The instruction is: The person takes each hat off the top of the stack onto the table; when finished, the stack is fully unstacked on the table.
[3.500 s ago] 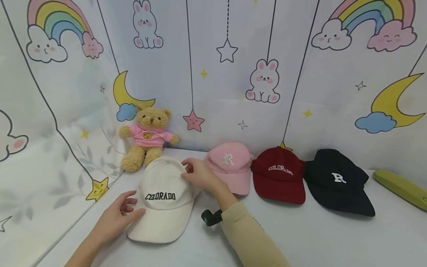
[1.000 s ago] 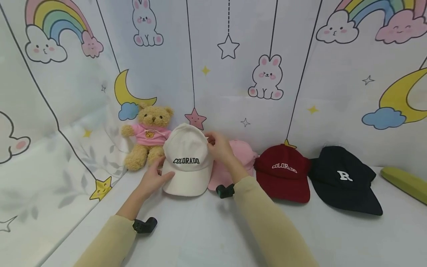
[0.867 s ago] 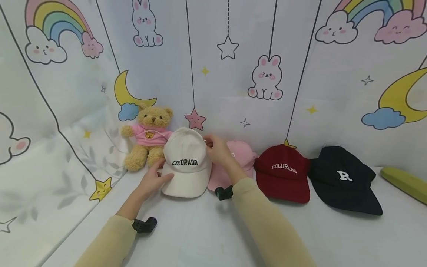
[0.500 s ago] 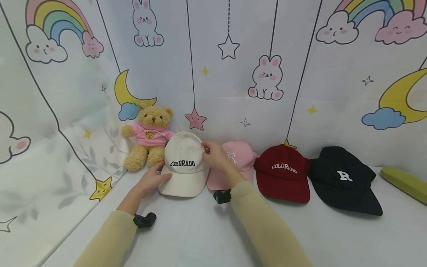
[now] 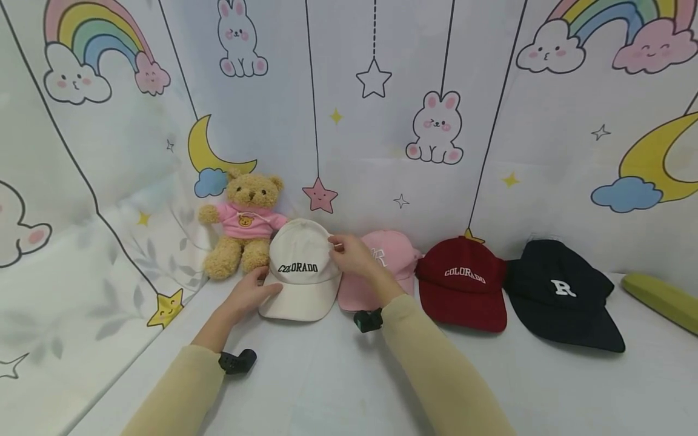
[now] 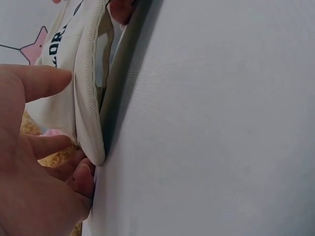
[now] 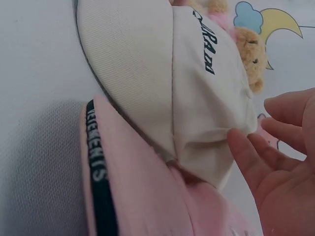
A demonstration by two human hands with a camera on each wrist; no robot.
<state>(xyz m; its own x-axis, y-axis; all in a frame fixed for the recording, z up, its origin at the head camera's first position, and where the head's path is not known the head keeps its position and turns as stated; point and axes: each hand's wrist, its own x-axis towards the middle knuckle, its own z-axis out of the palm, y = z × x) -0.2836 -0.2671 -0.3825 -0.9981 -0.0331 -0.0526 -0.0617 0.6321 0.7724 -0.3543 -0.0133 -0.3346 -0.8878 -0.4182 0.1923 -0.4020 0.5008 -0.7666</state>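
A white baseball cap (image 5: 299, 260) lettered COLORADO stands on the white table, its brim facing me. My left hand (image 5: 248, 297) is at the cap's left side. In the left wrist view, its thumb (image 6: 51, 81) lies against the cap and the fingers are spread along the edge, some bent close to the table. My right hand (image 5: 354, 257) is at the crown's right side. In the right wrist view, the right thumb (image 7: 241, 147) touches the crown beside a crease, while the other fingers stand off it. A pink cap (image 5: 395, 245) is partly hidden behind the right hand.
A teddy bear (image 5: 245, 221) in a pink hoodie sits left of the white cap, against the cartoon backdrop. To the right are a dark red cap (image 5: 460, 293), a black cap (image 5: 567, 315) and a long green object (image 5: 662, 303).
Earlier, the white cap stood nearer to me and farther left. It has gone back and right, beside the bear, then come down slightly in the last second, both hands moving with it.
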